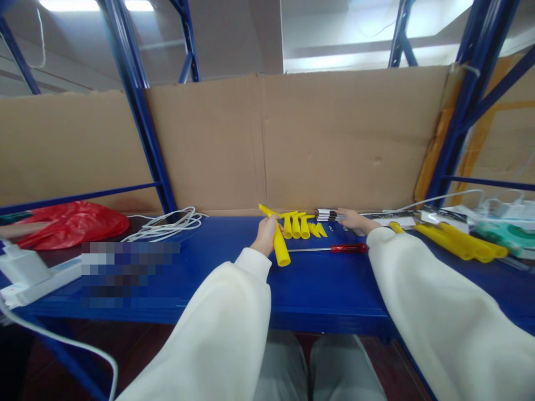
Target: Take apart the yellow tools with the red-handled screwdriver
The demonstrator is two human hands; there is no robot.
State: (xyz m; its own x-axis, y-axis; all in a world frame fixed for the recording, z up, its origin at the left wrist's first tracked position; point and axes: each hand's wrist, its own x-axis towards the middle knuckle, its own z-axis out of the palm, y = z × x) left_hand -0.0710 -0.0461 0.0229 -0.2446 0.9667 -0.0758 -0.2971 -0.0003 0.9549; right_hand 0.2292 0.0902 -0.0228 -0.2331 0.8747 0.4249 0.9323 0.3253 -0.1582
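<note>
a yellow tubular piece is gripped over the counter by the closed left hand, left of a row of similar yellow pieces. the right hand is stretched beside the small metal parts; how far it is opened cannot be told. parts seem to be being gathered; a precise pinch is probably called for next.

Head-height view, forward and down
</note>
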